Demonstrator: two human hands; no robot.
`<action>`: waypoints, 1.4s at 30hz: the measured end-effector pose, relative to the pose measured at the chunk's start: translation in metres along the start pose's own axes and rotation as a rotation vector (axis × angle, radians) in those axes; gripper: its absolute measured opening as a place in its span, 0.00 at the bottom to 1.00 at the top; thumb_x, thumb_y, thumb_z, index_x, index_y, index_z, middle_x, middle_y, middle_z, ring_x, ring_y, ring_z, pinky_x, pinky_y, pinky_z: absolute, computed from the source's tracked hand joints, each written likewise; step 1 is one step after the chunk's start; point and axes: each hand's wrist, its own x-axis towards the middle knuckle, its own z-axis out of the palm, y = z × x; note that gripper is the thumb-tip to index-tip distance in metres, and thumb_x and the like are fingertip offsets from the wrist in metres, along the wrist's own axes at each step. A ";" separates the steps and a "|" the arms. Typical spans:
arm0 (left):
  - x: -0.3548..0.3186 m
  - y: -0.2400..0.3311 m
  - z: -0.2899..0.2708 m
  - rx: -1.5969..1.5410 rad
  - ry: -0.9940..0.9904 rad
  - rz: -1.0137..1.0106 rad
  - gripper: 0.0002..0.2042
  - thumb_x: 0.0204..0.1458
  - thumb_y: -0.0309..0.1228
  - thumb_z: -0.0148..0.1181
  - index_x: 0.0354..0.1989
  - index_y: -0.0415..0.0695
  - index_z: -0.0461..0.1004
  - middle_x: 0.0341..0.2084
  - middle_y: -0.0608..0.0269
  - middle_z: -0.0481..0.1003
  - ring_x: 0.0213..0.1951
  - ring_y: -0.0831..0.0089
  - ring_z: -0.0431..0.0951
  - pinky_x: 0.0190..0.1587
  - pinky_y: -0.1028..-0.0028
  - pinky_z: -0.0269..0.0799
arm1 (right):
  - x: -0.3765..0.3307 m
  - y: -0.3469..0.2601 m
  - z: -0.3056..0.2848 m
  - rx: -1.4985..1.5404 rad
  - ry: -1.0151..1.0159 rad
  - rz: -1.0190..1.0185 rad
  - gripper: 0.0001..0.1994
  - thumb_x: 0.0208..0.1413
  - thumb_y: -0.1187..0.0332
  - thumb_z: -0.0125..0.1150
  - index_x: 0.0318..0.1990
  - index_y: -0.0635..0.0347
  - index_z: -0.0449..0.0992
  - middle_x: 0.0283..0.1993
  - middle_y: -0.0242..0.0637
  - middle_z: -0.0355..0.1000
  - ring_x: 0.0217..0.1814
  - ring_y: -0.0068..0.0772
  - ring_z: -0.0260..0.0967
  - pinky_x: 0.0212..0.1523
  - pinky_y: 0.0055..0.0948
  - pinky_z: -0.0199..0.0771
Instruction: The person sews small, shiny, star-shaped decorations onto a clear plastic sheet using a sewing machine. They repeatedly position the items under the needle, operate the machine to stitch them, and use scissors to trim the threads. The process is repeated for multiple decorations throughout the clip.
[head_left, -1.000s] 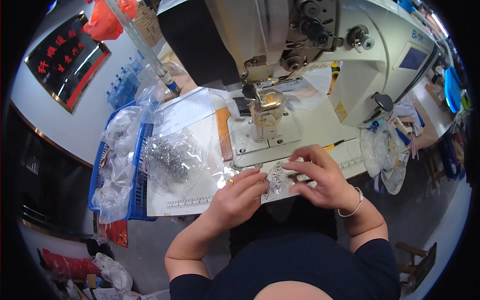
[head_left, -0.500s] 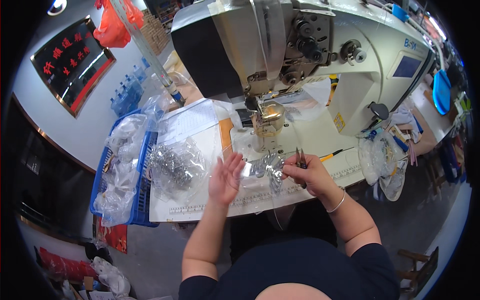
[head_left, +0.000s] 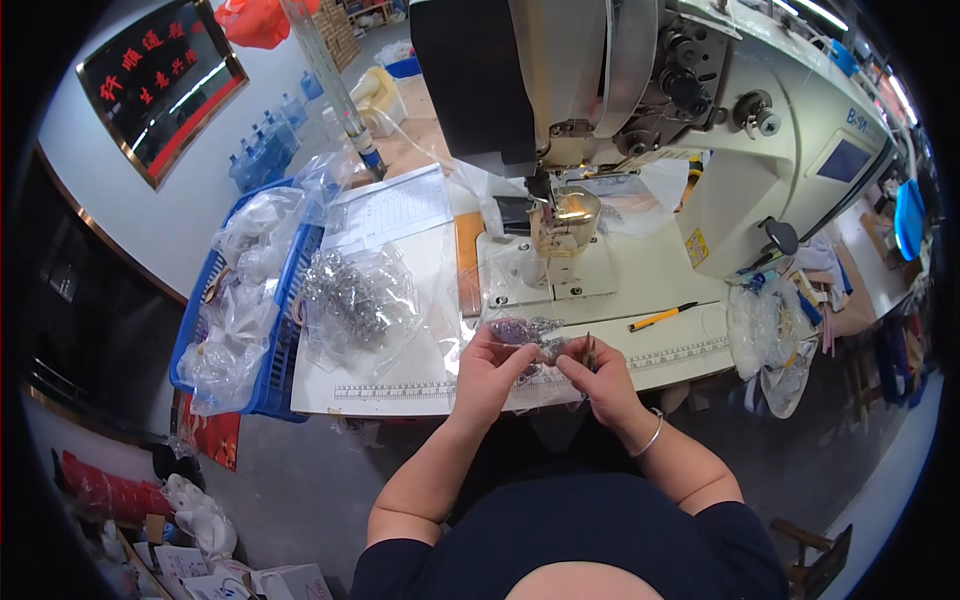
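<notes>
Both hands meet over the front edge of the sewing table. My left hand (head_left: 487, 378) is closed on a crumpled clear plastic piece with shiny silver-grey parts (head_left: 540, 328); its exact kind I cannot make out. At its other side, my right hand (head_left: 606, 388) pinches the same piece between thumb and fingers. Small thread snips (head_left: 589, 350) also sit in my right hand, blades pointing up and away. Just beyond my hands stands the needle area of a large white sewing machine (head_left: 570, 225). My fingers partly cover the plastic piece.
A clear bag of silvery pieces (head_left: 355, 300) lies on the table's left, before a printed sheet (head_left: 390, 208). Beside the table is a blue basket (head_left: 285, 325) of plastic bags. A yellow-and-black pen-like tool (head_left: 662, 317) lies right, near a ruler strip (head_left: 400, 391).
My left hand was spread and apart; it has moved right and closed on the plastic piece. My right hand has come slightly left and lower, still with the snips. The view has shifted.
</notes>
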 end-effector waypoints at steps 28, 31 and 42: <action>0.003 -0.017 -0.010 -0.046 -0.119 -0.211 0.15 0.54 0.20 0.45 0.52 0.38 0.62 0.43 0.60 0.71 0.40 0.74 0.74 0.43 0.73 0.74 | 0.039 -0.024 -0.004 -0.179 0.045 -0.077 0.08 0.47 0.70 0.64 0.33 0.63 0.76 0.27 0.27 0.72 0.27 0.13 0.64 0.30 0.15 0.65; 0.001 -0.014 -0.007 -0.029 -0.095 -0.228 0.14 0.55 0.21 0.45 0.51 0.39 0.63 0.41 0.61 0.72 0.39 0.78 0.74 0.41 0.76 0.73 | 0.038 -0.021 -0.004 -0.173 0.051 -0.097 0.08 0.47 0.70 0.64 0.33 0.63 0.76 0.26 0.26 0.71 0.26 0.12 0.63 0.29 0.15 0.64; 0.003 -0.027 -0.018 -0.087 -0.039 -0.393 0.14 0.54 0.21 0.45 0.50 0.38 0.63 0.43 0.58 0.71 0.40 0.71 0.76 0.42 0.69 0.76 | 0.038 -0.014 -0.004 -0.102 0.061 -0.114 0.05 0.49 0.73 0.63 0.32 0.61 0.74 0.25 0.23 0.70 0.24 0.09 0.60 0.26 0.11 0.59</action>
